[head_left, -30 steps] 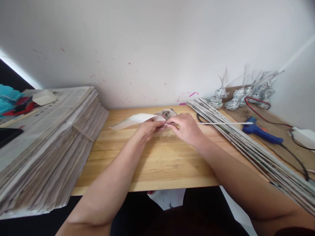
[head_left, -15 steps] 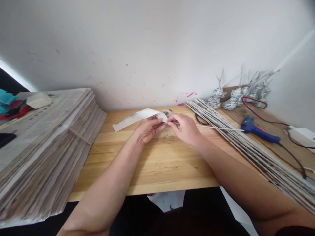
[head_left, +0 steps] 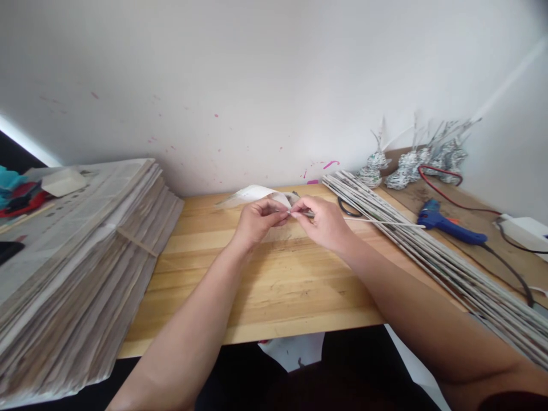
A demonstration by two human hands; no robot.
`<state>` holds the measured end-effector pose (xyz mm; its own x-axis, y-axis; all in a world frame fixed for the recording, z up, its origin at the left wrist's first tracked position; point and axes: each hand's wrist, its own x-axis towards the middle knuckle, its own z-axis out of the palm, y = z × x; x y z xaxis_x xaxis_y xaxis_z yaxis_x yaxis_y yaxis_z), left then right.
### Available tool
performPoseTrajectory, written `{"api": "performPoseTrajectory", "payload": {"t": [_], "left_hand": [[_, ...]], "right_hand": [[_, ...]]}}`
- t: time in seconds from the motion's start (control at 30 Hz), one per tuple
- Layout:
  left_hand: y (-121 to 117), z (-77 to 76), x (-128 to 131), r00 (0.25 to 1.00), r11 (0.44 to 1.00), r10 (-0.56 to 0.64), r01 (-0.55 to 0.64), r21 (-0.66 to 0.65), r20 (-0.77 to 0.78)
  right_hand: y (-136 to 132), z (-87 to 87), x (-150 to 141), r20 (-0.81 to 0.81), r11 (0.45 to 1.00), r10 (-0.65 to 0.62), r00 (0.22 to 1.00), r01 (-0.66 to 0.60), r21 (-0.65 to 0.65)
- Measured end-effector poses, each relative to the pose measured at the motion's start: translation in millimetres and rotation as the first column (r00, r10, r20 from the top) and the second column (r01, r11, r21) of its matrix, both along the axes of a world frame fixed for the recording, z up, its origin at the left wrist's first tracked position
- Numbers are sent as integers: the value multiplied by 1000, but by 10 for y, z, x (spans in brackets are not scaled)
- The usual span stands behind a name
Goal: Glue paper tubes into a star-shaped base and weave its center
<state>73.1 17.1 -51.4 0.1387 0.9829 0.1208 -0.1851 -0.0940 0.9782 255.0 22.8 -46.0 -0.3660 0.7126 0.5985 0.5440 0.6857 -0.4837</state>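
Free end of paper strip has swung farther from body. Strip lies beyond left hand, pinched in its fingers; right hand closes narrowly on thin rod, long axis running rightward across paper sticks.

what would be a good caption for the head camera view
Two bare hands pinch a paper strip above a wooden table, beside long thin paper rods.

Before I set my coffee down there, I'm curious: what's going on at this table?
A person's left hand and right hand meet, fingertips pinching a paper strip where it narrows into a thin stick. Similar sticks lie to the right, near a blue glue gun; newspapers are stacked left.
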Motion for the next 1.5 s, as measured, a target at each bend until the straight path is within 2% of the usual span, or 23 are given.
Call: {"api": "performPoseTrajectory", "payload": {"t": [0.33,0.67,1.03,1.17,1.3,1.5], "left_hand": [[-10,37,4,974,991,126,-117,61,-187],[15,6,-51,990,999,47,-49,-12,-136],[13,1,-33,998,992,51,-54,-113,-31],[8,-1,-17,998,992,62,-64,-108,-18],[18,-10,0,997,993,81,-81,-84,1],[28,-41,20,998,998,52,-54,-33,-32]], "right_hand": [[-8,10,8,-26,1000,-1,1000,1,-8],[-16,4,-8,-19,1000,10,1000,-10,11],[-19,10,-13,10,1000,6,1000,-6,3],[-30,11,-23,4,1000,7,1000,-7,-26],[-38,35,-7,-29,994,-15,999,12,-111],[-36,88,37,111,985,-39,993,57,-163]]}}
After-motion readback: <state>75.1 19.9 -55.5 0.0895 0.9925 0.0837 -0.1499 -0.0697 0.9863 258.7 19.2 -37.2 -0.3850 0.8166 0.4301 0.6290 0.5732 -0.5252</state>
